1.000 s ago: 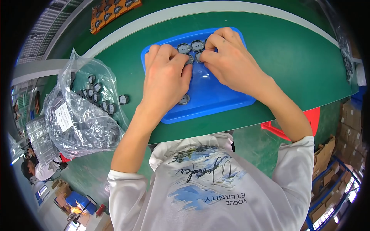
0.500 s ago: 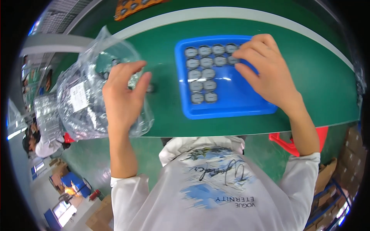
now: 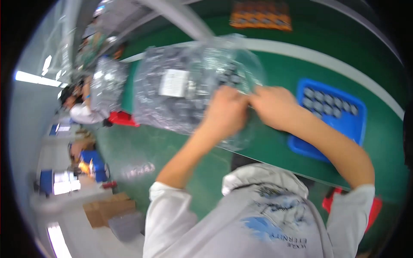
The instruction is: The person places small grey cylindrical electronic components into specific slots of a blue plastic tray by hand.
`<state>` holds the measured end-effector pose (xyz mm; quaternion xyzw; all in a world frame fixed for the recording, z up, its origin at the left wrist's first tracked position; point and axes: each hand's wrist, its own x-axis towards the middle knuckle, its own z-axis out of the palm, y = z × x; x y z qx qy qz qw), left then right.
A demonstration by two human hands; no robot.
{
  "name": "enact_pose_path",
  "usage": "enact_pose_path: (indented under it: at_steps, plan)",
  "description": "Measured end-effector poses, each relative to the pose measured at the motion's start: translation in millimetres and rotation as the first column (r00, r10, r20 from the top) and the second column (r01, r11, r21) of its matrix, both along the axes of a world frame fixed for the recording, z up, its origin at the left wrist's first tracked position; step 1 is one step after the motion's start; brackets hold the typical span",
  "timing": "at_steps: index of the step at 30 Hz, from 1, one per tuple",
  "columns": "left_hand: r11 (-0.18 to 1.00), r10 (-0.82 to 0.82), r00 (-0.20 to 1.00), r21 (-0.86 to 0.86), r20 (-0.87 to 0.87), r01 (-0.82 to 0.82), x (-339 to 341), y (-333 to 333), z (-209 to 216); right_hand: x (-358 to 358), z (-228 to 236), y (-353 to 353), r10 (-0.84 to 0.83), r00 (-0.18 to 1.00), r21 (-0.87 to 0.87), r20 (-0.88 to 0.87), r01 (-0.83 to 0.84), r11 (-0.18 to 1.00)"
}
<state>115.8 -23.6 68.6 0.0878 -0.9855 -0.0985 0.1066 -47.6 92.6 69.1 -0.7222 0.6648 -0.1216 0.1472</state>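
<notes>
A large clear plastic bag (image 3: pixel 157 114) with a white label lies on the green table, with dark round parts (image 3: pixel 230 75) showing through its right end. At that end my left hand (image 3: pixel 228 112) is closed, its curled fingers pressed to the film. Close beside it, my right hand (image 3: pixel 275 107) pinches the bag's edge. Motion blur softens the fingertips, and I cannot tell whether a part is between them. To the right stands a blue tray (image 3: pixel 363 129) with rows of round grey parts (image 3: pixel 327 103) toward its far side; my right forearm covers its near part.
An orange tray (image 3: pixel 260 19) of parts sits at the far side. Another clear bag (image 3: pixel 107 84) and a red object (image 3: pixel 122 118) are at the left, near another person (image 3: pixel 84 107). Cardboard boxes (image 3: pixel 107 208) stand on the floor, and a red stool (image 3: pixel 374 210) is at lower right.
My view has swung left, so the tray appears farther right. My right hand has left the tray and joined my left at the bag; both hands, earlier with fingers apart, are now closed there.
</notes>
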Motion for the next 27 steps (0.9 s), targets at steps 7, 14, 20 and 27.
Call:
enact_pose_path:
  at_steps: [7, 14, 20, 27]
  plan:
    - [0.996, 0.091, 0.969, 0.041, -0.230, -0.083, 9.4, 3.8, -9.7, -70.0, 36.7, 90.7, -0.297, 0.775, -0.007, 0.558, 0.362, 0.932]
    - [0.996, 0.036, 0.980, 0.092, -0.194, -0.019, -10.4, 32.6, -22.1, -157.7, -13.0, 261.1, -0.495, 0.521, -0.021, 0.695, 0.703, 0.711]
    - [0.990, -0.082, 0.987, 0.104, -0.141, 0.097, -5.3, 24.4, -17.8, -139.9, -52.4, 327.1, -0.670, 0.339, 0.036, 0.661, 0.877, 0.479]
    - [0.942, -0.316, 0.931, 0.054, -0.181, 0.330, -14.5, 3.2, -24.8, -114.7, -67.5, 328.1, -0.815, 0.537, -0.198, 0.219, 0.842, 0.502]
